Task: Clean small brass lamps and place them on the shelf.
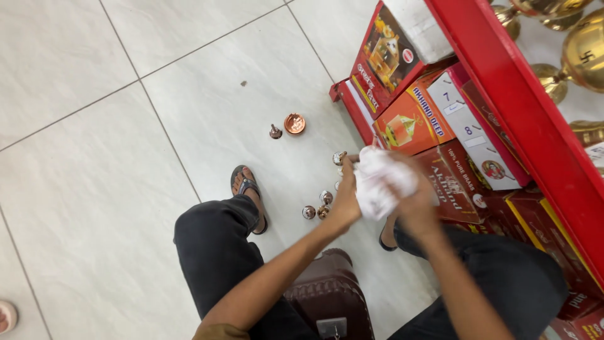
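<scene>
Here both hands work together over the floor (pixel 94 126), just in front of the red shelf (pixel 503 94). The right hand (pixel 412 195) is closed round a bunched white cloth (pixel 380 182), and the left hand (pixel 348 195) pinches something small against that cloth; its fingers are curled, but what they hold is mostly hidden by the cloth, so I cannot tell its shape. A little metal piece (pixel 340 157) shows just above the left fingers, touching or nearly touching them.

The cloth looks soft and limp, light, easy to crumple and grip anywhere. The small metal parts on the floor, a group of rounded shiny pieces (pixel 318 206) near the left wrist, look hard, smooth and likely slippery when polished; being so small, they would best be pinched between thumb and fingertips, or taken through the cloth for grip. They probably roll if set down carelessly, and may dent or scratch on tile.

Further off lie a shallow copper dish (pixel 294 123) and a small stem piece (pixel 275 132), apart from each other and well away from the hands. Printed boxes (pixel 409 119) are stacked on the shelf's lower level, brass lamps (pixel 582 56) stand above. The person sits on a dark stool (pixel 327 293), one sandalled foot (pixel 247 189) out on the floor
</scene>
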